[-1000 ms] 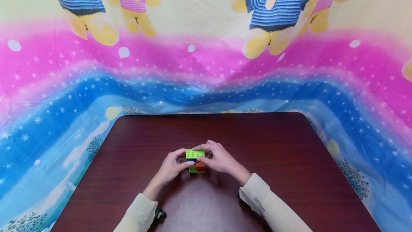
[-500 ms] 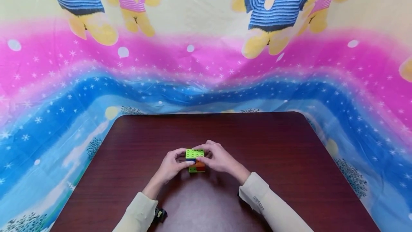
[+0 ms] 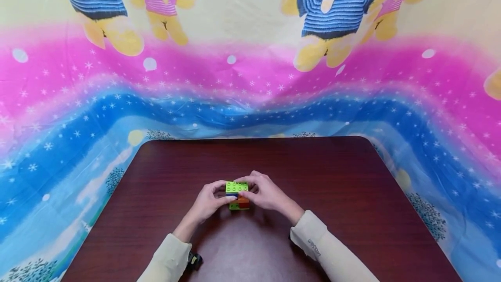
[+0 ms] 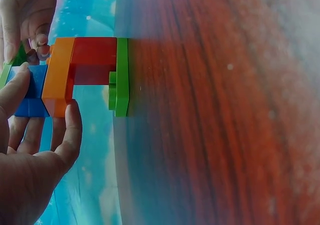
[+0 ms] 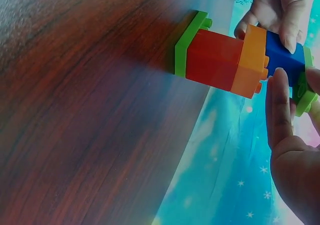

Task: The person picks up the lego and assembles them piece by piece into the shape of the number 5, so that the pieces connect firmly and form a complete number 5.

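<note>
A stack of toy building bricks stands upright on the table. Its bottom is a green plate, with a red brick over one end. An orange brick lies across the red one, a blue brick sits on its left part, and a studded green brick tops it. From the left, my left hand pinches the blue brick, thumb in front and fingers behind; one finger touches the orange brick. Opposite, my right hand holds the top green brick between thumb and fingers.
The dark wooden table has rounded far corners. Around it hangs a cloth printed with teddy bears and snowflakes. A small black device sits at my left cuff.
</note>
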`<state>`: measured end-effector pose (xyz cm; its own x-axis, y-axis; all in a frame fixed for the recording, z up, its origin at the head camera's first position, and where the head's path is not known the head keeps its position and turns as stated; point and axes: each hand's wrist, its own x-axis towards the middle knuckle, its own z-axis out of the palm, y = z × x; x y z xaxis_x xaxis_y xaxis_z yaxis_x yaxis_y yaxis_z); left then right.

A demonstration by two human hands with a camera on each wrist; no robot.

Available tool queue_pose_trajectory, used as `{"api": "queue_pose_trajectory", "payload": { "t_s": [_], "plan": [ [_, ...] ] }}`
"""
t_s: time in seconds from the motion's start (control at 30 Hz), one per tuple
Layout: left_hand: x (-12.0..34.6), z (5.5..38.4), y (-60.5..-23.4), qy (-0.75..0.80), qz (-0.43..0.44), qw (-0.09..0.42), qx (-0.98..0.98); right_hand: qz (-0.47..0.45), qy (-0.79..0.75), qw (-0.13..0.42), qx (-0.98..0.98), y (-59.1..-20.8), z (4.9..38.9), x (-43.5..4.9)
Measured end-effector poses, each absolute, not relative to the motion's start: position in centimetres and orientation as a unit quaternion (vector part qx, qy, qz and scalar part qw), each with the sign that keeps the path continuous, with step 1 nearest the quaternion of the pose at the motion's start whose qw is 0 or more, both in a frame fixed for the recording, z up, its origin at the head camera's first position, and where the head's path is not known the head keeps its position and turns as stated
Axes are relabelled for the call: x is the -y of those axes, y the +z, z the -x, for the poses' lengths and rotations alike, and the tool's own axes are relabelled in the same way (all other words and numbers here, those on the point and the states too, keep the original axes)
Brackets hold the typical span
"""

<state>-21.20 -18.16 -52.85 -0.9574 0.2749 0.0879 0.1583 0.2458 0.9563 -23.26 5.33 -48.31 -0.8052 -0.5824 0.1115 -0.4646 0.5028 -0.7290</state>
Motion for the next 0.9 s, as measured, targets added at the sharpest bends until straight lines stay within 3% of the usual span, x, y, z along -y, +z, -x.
{"api": "queue_pose_trajectory", "payload": {
  "t_s": [0.9],
  "plan": [
    [18.19,21.04,-52.95,0.596,-0.131,0.059,-0.790,0.314,-0.411,0.066,-0.853,-48.71,22.90,-5.72]
  ]
}}
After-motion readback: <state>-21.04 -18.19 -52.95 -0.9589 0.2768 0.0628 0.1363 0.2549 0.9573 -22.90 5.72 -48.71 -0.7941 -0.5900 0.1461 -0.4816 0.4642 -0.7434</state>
